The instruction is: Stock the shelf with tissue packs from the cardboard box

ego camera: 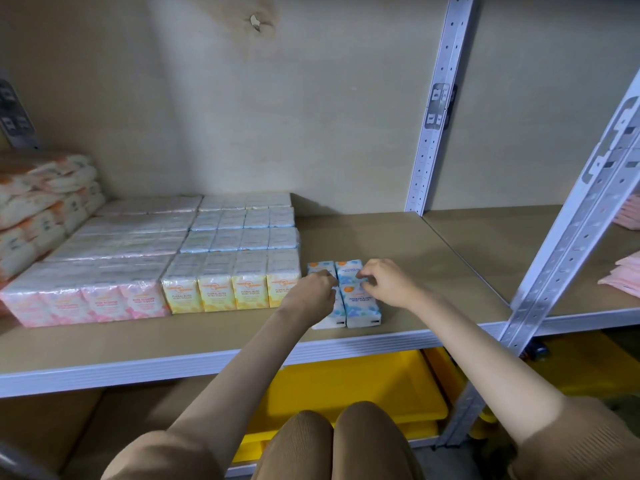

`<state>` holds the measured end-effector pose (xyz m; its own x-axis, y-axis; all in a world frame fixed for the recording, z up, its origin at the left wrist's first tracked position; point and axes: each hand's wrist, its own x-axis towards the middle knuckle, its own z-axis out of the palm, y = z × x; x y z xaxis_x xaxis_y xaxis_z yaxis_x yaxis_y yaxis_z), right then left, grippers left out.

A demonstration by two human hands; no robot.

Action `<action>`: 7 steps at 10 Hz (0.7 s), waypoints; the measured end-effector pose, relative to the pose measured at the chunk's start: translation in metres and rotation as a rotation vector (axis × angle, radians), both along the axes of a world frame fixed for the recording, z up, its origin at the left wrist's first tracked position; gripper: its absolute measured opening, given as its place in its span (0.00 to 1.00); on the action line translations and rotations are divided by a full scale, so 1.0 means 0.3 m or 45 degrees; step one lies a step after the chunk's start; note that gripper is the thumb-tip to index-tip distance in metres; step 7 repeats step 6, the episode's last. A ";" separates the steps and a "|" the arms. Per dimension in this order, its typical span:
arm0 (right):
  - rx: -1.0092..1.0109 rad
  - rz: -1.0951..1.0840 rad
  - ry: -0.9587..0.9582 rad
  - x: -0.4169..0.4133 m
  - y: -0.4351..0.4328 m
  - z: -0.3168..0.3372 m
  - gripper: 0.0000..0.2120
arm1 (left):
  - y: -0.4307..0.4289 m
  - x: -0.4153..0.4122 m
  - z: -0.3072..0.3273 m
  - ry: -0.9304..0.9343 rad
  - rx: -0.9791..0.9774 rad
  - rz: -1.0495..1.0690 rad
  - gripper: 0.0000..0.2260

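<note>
Two blue-and-white tissue packs lie side by side near the front of the wooden shelf [398, 244]. My left hand [313, 292] rests with curled fingers on the left blue pack [334, 317]. My right hand [384, 280] pinches the top of the right blue pack [362, 303]. Just to their left stand rows of yellow tissue packs [214, 292], then pink tissue packs [100, 303]. The cardboard box is not identifiable in view.
Larger orange-patterned tissue bundles [41, 202] are stacked at the far left. A metal upright [568, 237] crosses the right side, with pink items [623, 275] on the neighbouring shelf. A yellow plastic bin [363, 389] sits below the shelf, above my knees.
</note>
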<state>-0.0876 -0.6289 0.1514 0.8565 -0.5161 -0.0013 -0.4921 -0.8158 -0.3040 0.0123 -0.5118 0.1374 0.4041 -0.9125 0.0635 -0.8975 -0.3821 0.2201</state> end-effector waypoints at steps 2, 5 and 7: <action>-0.034 -0.018 0.132 0.057 -0.020 -0.053 0.19 | -0.062 -0.003 -0.025 -0.056 0.133 0.095 0.16; -0.124 -0.016 0.168 0.083 -0.030 -0.098 0.17 | -0.074 0.012 -0.045 -0.081 0.170 0.074 0.17; -0.125 -0.015 0.136 0.077 -0.029 -0.078 0.18 | -0.068 0.014 -0.036 -0.077 0.132 0.074 0.18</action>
